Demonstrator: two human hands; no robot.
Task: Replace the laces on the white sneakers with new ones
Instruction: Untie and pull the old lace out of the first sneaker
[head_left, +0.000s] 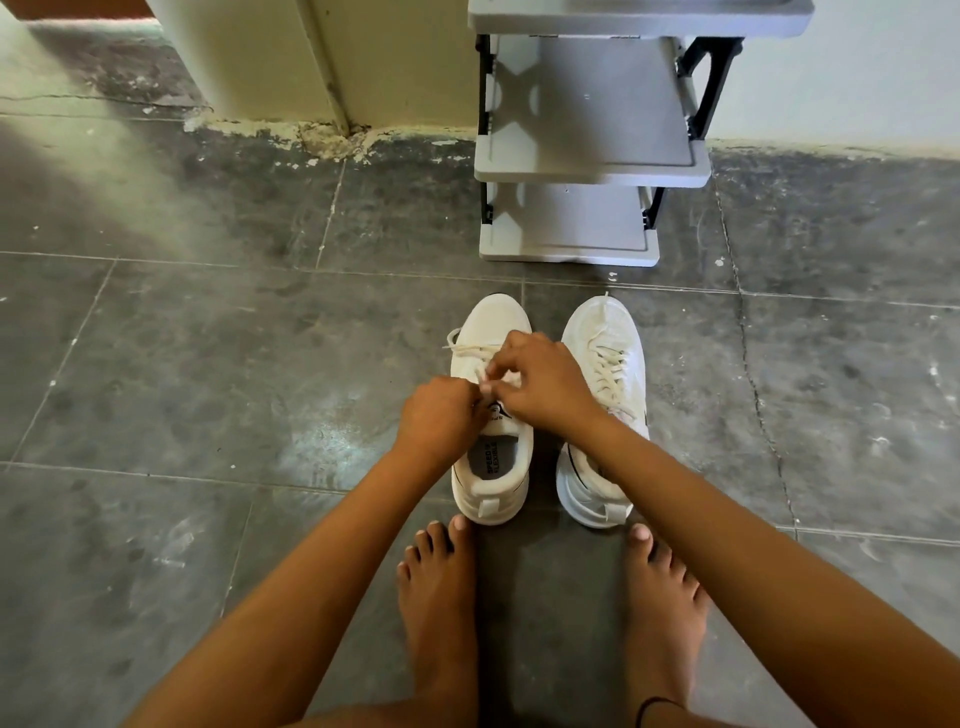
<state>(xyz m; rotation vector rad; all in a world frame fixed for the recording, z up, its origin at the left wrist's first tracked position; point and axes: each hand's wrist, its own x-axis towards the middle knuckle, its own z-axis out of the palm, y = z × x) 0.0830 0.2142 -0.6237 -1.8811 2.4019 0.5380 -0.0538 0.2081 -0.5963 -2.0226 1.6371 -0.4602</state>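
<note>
Down on the dark grey tiled floor (208, 364), two white mesh sneakers stand side by side, toes pointing away from the person and heels just in front of the bare feet (441, 597). A grey plastic shoe rack (587, 156) stands beyond them by the wall. All the action is on the left white sneaker (498, 317). The left hand (441, 410) comes in from the outer side and the right hand (540, 379) reaches across above the collar of the right white sneaker (608, 327). The two meet at the top of the lacing, just above the tongue (501, 423). Both sets of fingers are curled in tight, pinching the cream flat lace (467, 349) where its ends gather; exactly how each fingertip sits is hidden by the knuckles. One loop of it trails out over the left edge of the shoe. Here's the key geometry: the lacing runs along the shoe's long axis, straight away from the fingers toward the toe, so the unthreading should work forward from here, row by row. The left hand sits nearer and square to that line — the right has the longer, crossing reach. The right sneaker's lacing is fully threaded and no new laces are in view, so this looks like an early stage, with the knot being loosened.
</note>
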